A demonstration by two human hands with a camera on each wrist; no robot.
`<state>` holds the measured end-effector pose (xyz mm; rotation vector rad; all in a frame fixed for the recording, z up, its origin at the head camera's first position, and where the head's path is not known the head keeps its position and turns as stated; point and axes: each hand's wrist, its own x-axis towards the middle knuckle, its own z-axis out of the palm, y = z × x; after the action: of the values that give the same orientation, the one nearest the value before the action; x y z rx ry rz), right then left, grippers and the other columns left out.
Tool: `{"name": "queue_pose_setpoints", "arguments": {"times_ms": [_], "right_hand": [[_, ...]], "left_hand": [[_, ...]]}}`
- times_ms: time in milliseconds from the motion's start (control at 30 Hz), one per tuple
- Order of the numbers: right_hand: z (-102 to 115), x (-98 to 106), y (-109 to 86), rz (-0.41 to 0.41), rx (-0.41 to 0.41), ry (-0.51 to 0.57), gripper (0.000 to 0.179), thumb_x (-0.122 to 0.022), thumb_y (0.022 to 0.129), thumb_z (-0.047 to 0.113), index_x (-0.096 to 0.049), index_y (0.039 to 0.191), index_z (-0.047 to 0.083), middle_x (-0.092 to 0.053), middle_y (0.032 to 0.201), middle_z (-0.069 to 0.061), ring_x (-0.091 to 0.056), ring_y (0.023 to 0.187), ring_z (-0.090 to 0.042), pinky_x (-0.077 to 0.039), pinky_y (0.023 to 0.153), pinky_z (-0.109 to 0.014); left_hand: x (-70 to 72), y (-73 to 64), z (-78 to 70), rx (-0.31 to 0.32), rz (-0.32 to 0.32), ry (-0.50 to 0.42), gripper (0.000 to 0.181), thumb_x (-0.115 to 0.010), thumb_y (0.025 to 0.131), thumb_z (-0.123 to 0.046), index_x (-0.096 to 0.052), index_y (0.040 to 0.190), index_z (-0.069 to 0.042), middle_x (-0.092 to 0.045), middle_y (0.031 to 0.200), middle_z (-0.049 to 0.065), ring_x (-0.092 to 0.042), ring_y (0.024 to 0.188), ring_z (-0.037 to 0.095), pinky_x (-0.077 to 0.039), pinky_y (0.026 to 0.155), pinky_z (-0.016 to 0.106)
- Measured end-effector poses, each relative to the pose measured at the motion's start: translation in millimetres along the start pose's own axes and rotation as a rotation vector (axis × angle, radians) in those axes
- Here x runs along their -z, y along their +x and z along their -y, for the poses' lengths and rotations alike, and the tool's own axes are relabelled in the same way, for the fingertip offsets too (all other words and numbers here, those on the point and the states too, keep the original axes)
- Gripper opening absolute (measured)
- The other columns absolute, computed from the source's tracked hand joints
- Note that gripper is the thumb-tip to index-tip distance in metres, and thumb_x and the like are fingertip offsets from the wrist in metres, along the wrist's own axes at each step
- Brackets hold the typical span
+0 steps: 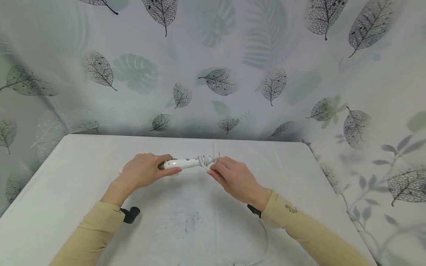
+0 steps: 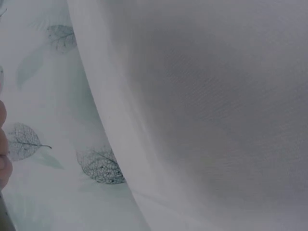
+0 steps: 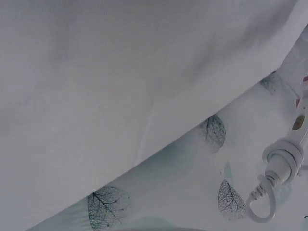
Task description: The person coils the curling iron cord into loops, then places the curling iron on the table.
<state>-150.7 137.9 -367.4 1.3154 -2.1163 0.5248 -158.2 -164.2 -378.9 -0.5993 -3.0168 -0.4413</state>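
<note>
A white curling iron (image 1: 184,163), its cord wound round the handle's right end, is held over the table in the head view. My left hand (image 1: 141,170) grips its left end between thumb and fingers, hiding most of that end. At the other end my right hand (image 1: 236,181) pinches the white cord (image 1: 203,161). In the right wrist view the curling iron's handle (image 3: 301,120) shows at the right edge, with cord loops round it and a small gold-brown oval on its side. Only fingertips (image 2: 3,144) of the left hand enter the left wrist view.
A white-covered table (image 1: 186,236) lies beneath both hands, with faint bluish stains near its middle. The loose cord (image 1: 267,240) curves below the right forearm to a white plug (image 1: 242,263) at the bottom edge. Leaf-patterned sheeting (image 1: 199,48) stands behind and beside the table.
</note>
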Motion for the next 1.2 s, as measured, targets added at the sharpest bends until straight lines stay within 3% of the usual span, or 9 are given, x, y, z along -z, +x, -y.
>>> {"name": "queue_pose_setpoints", "arguments": {"times_ms": [300,467,533,633,700,767,933,1067,1200], "right_hand": [[14.9,-8.4,-23.6,0.115,-0.089,0.197,0.008,-0.056,0.102,0.008,-0.062,0.106,0.006,-0.055,0.083,0.002,-0.042,0.063,-0.004,-0.038,0.06,-0.012],[16.8,-13.3,-38.7,0.172,-0.177,0.362,0.022,-0.054,0.098,-0.004,-0.062,0.117,0.005,-0.056,0.084,0.003,-0.04,0.064,-0.001,-0.04,0.062,-0.014],[15.9,-13.8,-41.8,0.235,-0.269,0.479,0.02,-0.051,0.1,-0.003,-0.064,0.111,0.006,-0.056,0.081,0.0,-0.038,0.063,0.0,-0.039,0.063,-0.016],[11.2,-14.8,-45.1,0.354,-0.448,0.704,0.025,-0.047,0.103,0.001,-0.065,0.12,0.002,-0.06,0.081,-0.007,-0.04,0.062,-0.002,-0.041,0.064,-0.02],[5.4,-17.5,-46.3,0.418,-0.576,0.835,0.028,-0.047,0.104,0.004,-0.066,0.124,0.001,-0.064,0.082,-0.012,-0.047,0.064,-0.005,-0.046,0.067,-0.022],[-2.7,-22.9,-48.8,0.47,-0.644,0.897,0.031,-0.048,0.104,0.008,-0.062,0.131,-0.001,-0.067,0.084,-0.015,-0.057,0.07,-0.013,-0.051,0.072,-0.028],[-25.5,-41.8,-51.6,0.599,-0.719,0.873,0.026,-0.052,0.105,0.02,-0.071,0.107,0.001,-0.07,0.081,-0.013,-0.065,0.08,-0.023,-0.051,0.082,-0.034],[-41.2,-51.6,-47.8,0.637,-0.767,0.786,0.03,-0.052,0.106,0.024,-0.071,0.093,0.004,-0.066,0.077,-0.011,-0.06,0.075,-0.021,-0.047,0.075,-0.028],[-52.1,-55.7,-40.8,0.631,-0.757,0.727,0.028,-0.051,0.106,0.021,-0.07,0.094,0.005,-0.058,0.073,-0.006,-0.052,0.07,-0.017,-0.041,0.067,-0.025]], "left_hand": [[2.5,-1.5,0.9,-0.008,-0.019,0.003,0.048,-0.061,0.089,-0.066,-0.067,0.117,-0.028,-0.052,0.063,-0.009,-0.043,0.052,0.011,-0.033,0.049,0.028],[5.3,-1.8,2.5,-0.002,-0.023,0.017,0.044,-0.063,0.09,-0.062,-0.066,0.117,-0.027,-0.051,0.061,-0.009,-0.042,0.051,0.012,-0.033,0.049,0.028],[5.7,-1.8,3.7,0.001,-0.023,0.017,0.044,-0.062,0.09,-0.062,-0.066,0.117,-0.027,-0.05,0.06,-0.009,-0.042,0.051,0.012,-0.032,0.049,0.029],[6.7,-2.2,4.9,0.009,-0.031,0.009,0.044,-0.062,0.09,-0.063,-0.066,0.117,-0.029,-0.05,0.06,-0.01,-0.041,0.05,0.011,-0.032,0.048,0.028],[7.0,-2.6,5.4,0.011,-0.037,0.002,0.042,-0.064,0.09,-0.062,-0.066,0.117,-0.03,-0.049,0.059,-0.011,-0.04,0.05,0.011,-0.031,0.048,0.028],[7.7,-3.5,5.1,0.008,-0.046,0.002,0.042,-0.064,0.09,-0.061,-0.067,0.118,-0.031,-0.049,0.059,-0.011,-0.039,0.05,0.011,-0.031,0.048,0.028],[8.8,-6.2,1.4,-0.013,-0.059,0.004,0.044,-0.062,0.089,-0.064,-0.066,0.118,-0.03,-0.049,0.059,-0.011,-0.039,0.049,0.01,-0.031,0.048,0.028],[9.8,-8.7,-2.4,-0.029,-0.062,-0.005,0.048,-0.058,0.09,-0.068,-0.066,0.116,-0.029,-0.049,0.06,-0.012,-0.039,0.049,0.009,-0.031,0.048,0.027],[10.0,-10.5,-4.2,-0.047,-0.06,-0.004,0.048,-0.057,0.09,-0.068,-0.067,0.115,-0.028,-0.049,0.06,-0.012,-0.039,0.049,0.008,-0.031,0.048,0.026]]}}
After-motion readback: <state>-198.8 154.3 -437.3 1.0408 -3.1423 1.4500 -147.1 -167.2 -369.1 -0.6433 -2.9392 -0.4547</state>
